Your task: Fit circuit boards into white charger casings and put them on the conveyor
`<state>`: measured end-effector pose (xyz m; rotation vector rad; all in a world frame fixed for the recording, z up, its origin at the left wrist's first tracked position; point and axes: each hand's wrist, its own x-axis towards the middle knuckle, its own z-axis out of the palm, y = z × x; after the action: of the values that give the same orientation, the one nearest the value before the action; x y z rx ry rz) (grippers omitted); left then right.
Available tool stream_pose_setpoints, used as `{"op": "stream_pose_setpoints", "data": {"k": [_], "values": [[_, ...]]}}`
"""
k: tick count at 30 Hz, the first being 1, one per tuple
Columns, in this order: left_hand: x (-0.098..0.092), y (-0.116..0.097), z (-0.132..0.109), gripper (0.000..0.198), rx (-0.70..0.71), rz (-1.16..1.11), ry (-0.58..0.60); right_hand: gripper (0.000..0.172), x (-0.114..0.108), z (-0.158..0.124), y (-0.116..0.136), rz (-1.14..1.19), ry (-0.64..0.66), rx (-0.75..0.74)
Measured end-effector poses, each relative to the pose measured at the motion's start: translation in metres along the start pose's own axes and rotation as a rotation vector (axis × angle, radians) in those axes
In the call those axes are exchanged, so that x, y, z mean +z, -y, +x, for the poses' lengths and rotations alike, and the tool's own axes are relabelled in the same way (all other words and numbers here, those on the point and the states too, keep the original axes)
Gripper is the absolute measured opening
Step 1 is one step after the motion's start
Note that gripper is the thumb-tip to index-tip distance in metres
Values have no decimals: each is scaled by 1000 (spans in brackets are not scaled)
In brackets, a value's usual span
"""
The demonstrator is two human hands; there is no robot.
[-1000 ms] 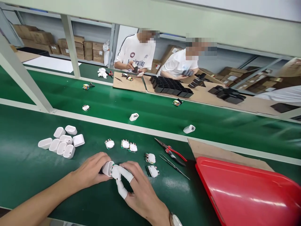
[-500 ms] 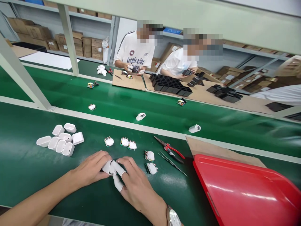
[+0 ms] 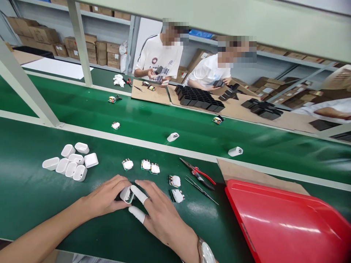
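Observation:
My left hand (image 3: 105, 199) is closed around a small white charger shell (image 3: 126, 194) resting on the green mat. My right hand (image 3: 160, 215) lies next to it, fingers stretched, with white finger cots on the thumb and forefinger; the forefinger tip touches the shell's open end. Several circuit boards with white pads (image 3: 149, 167) lie just beyond my hands, and two more boards (image 3: 176, 189) sit to the right. A cluster of empty white shells (image 3: 71, 163) lies at the left.
Red-handled pliers (image 3: 197, 173) and tweezers (image 3: 201, 190) lie right of the boards. A red bin (image 3: 285, 223) on cardboard fills the lower right. Loose parts ride the conveyor belt (image 3: 192, 128). Two people work across it beside black trays (image 3: 199, 99).
My right hand has loosened from the shell, its thumb dropping away and the fingers spreading. The loose parts on the conveyor have drifted to the right.

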<state>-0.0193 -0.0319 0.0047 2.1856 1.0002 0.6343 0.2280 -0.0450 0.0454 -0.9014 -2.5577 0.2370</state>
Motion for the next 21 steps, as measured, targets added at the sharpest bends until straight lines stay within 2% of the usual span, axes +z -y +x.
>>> {"op": "stream_pose_setpoints", "data": {"k": [4,6,9,12,16,19,21], "values": [[-4,0,-3,44,-113,-106,14,26,8,0,-5,78,4,-11],[-4,0,-6,37,-110,-125,-19,30,16,1,-7,107,16,-8],[-5,0,-10,18,50,-38,-66,31,25,3,-6,119,16,9],[-7,0,-12,18,213,115,-110,28,24,5,-4,122,15,7],[-9,-6,-8,14,247,152,-169,30,7,11,-13,302,75,39],[-10,-18,-7,14,207,182,-163,37,-5,12,-33,378,-61,103],[-14,-27,-5,17,190,229,-117,36,-9,13,-50,233,-191,151]]}}
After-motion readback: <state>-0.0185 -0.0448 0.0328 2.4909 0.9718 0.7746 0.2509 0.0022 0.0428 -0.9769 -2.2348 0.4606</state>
